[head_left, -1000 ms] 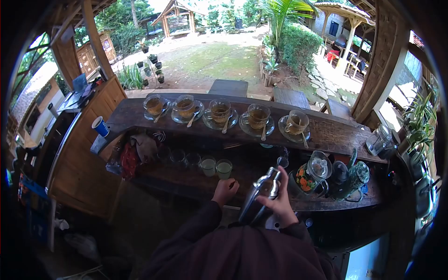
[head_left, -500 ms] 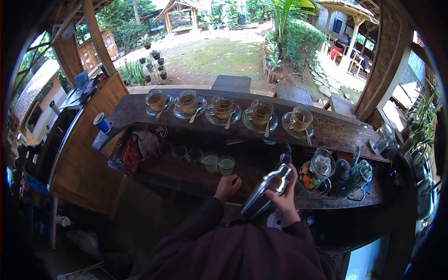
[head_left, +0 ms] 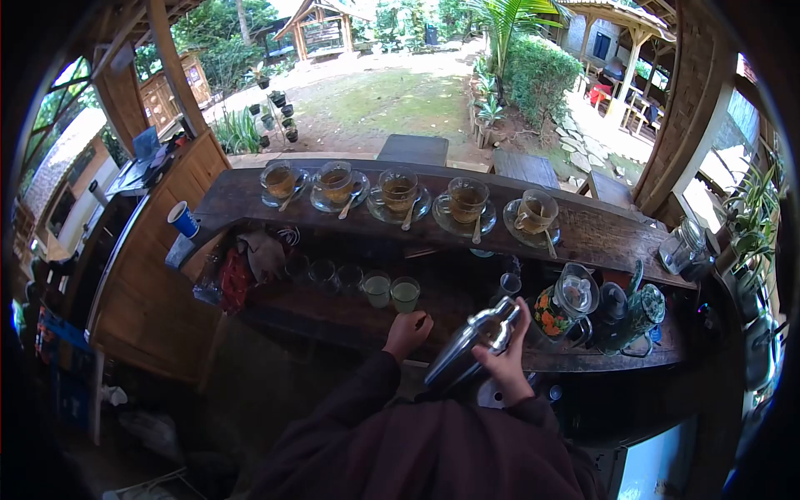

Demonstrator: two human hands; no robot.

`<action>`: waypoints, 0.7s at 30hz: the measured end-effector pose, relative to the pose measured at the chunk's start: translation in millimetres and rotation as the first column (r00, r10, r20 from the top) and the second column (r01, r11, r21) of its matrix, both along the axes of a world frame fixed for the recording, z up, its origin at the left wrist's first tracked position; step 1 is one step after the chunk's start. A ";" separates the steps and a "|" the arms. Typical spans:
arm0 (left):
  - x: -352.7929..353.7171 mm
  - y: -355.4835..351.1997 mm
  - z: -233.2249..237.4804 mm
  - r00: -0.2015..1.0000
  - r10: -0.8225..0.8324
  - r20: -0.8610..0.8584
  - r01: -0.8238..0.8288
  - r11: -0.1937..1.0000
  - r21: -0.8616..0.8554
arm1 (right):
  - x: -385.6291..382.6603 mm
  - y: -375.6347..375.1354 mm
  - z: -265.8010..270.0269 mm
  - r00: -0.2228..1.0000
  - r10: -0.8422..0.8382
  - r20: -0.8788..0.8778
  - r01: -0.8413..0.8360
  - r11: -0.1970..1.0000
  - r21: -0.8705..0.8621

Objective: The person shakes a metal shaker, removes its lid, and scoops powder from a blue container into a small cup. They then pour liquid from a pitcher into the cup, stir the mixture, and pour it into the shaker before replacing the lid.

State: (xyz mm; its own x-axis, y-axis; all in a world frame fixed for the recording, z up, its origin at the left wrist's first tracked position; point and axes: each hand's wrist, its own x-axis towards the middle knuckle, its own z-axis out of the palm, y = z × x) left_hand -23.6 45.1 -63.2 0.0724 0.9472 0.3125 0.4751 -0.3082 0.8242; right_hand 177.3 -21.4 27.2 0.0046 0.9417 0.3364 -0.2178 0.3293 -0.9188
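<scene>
A shiny metal cocktail shaker [head_left: 467, 350] is held by my right hand [head_left: 507, 367], tilted with its narrower top up and to the right. My left hand [head_left: 407, 335] rests closed at the lower counter's front edge; whatever its curled fingers hold, if anything, is hidden. Just beyond that hand stand two glasses of pale cloudy drink, a right glass [head_left: 405, 293] and a left glass [head_left: 376, 291]. Past the shaker's top is a small clear glass [head_left: 510, 284]. To the right sits a glass jug [head_left: 575, 292] beside an orange-flowered container [head_left: 548, 321].
Along the raised wooden counter [head_left: 600, 230] stand several cups of amber drink on saucers with spoons, including a middle cup [head_left: 398, 193]. A green patterned pitcher [head_left: 646, 312] is at right, a glass jar [head_left: 685, 246] above it. A blue paper cup [head_left: 182, 219] stands left.
The shaker and my right hand have shifted slightly down and left. My left hand stays at the counter edge.
</scene>
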 end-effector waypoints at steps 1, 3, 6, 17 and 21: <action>-0.4 0.8 -1.9 1.000 -0.010 0.008 0.010 1.000 -0.026 | -1.7 4.0 8.1 0.995 -0.060 -0.085 0.062 0.998 0.015; -1.2 0.4 -2.4 1.000 -0.021 0.015 0.022 0.999 -0.050 | 0.6 6.4 24.9 0.975 -0.190 -0.119 0.197 0.979 0.046; -0.3 -0.8 1.4 1.000 -0.021 0.010 0.021 1.000 -0.013 | 3.3 7.1 18.9 0.979 -0.187 -0.084 0.192 0.979 0.064; 0.4 -1.9 1.2 0.999 -0.029 0.033 0.028 0.999 0.016 | 12.6 6.0 38.1 0.973 -0.217 -0.078 0.224 0.969 0.107; 0.8 -0.6 -0.4 1.000 -0.015 0.010 0.015 0.997 0.073 | 6.1 -1.5 50.9 0.978 -0.191 -0.082 0.196 0.979 0.057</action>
